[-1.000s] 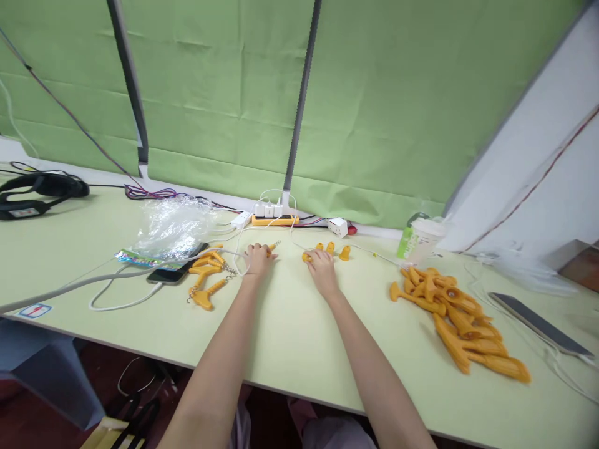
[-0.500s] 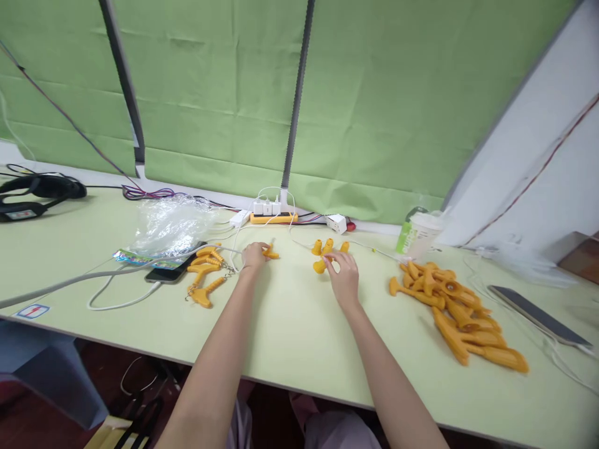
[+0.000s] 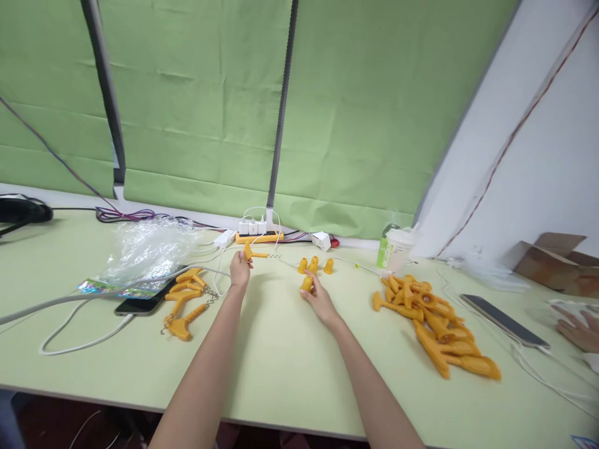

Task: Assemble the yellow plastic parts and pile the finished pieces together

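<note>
My left hand (image 3: 240, 272) grips the T-shaped handle of a yellow corkscrew (image 3: 256, 254), whose metal spiral points right, above the table. In my right hand (image 3: 322, 300), a yellow bell-shaped cap (image 3: 307, 284) is pinched between thumb and fingers. Just behind it, several similar caps (image 3: 314, 264) stand on the table. Left of my left arm lie several yellow corkscrews (image 3: 186, 324) with bare metal spirals. A heap of yellow T-handled pieces (image 3: 433, 321) lies to the right of my right arm; their spirals are not visible.
A clear plastic bag (image 3: 145, 246) and a phone (image 3: 140, 305) with a cable lie at left. Behind are a power strip (image 3: 259, 237) and a cup (image 3: 399, 251). At right are a dark tablet-like device (image 3: 503, 319), a cardboard box (image 3: 556, 265) and another person's hand (image 3: 580, 330).
My left hand has raised the corkscrew, so its spiral now shows. My right hand has drawn one cap away from the others toward me. The view has shifted right.
</note>
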`<control>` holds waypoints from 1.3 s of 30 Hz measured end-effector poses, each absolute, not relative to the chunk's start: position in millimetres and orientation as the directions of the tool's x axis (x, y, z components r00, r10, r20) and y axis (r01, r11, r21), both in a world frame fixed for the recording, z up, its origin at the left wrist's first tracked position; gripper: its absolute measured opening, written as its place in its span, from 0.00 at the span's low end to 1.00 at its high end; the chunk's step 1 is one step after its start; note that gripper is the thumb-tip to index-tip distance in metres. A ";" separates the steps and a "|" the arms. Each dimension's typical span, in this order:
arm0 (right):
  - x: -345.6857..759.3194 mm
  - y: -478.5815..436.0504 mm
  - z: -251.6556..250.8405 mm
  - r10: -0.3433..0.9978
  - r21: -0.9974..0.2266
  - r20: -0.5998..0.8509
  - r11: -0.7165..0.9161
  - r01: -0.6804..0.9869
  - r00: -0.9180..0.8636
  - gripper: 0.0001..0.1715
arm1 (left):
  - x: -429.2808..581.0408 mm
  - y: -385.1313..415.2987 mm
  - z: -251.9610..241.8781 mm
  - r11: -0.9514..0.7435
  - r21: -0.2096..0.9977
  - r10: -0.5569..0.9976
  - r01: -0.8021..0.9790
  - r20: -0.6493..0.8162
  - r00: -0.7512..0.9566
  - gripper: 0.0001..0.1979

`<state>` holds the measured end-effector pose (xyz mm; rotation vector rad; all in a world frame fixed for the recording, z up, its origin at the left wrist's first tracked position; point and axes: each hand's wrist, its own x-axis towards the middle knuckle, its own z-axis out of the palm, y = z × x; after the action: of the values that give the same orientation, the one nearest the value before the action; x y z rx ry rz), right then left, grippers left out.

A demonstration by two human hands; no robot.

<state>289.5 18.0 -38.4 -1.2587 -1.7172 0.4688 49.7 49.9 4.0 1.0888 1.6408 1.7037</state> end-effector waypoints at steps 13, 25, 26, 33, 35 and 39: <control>313.9 29.1 -19.2 0.907 -0.862 0.406 0.341 0.375 0.110 0.21 | 91.7 44.9 -7.6 -0.093 0.985 0.990 -0.148 0.076 -0.118 0.20; 314.8 31.6 -13.4 0.893 -0.883 0.438 0.408 0.230 0.099 0.24 | 99.9 42.1 -13.5 -0.182 0.975 0.979 -0.124 0.169 -0.111 0.16; 315.9 31.0 -11.5 0.893 -0.892 0.429 0.396 0.219 0.132 0.24 | 98.8 43.1 -12.9 -0.181 0.974 0.979 -0.134 0.165 -0.122 0.16; 317.0 29.0 -5.1 0.910 -0.919 0.385 0.363 0.153 0.156 0.27 | 94.5 46.5 -10.2 -0.150 0.973 0.983 -0.174 0.128 -0.133 0.18; 310.2 28.7 -8.4 0.917 -0.917 0.384 0.364 0.164 0.111 0.24 | 99.1 45.1 -13.3 -0.156 0.975 0.986 -0.156 0.144 -0.086 0.18; 299.1 29.1 -16.4 0.916 -0.909 0.390 0.366 0.200 0.097 0.23 | 110.0 44.4 -19.6 -0.148 0.979 0.989 -0.143 0.146 -0.021 0.18</control>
<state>299.1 29.1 -16.4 -1.0985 -1.3954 0.7311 110.0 44.4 -19.6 1.2017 1.0351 1.3893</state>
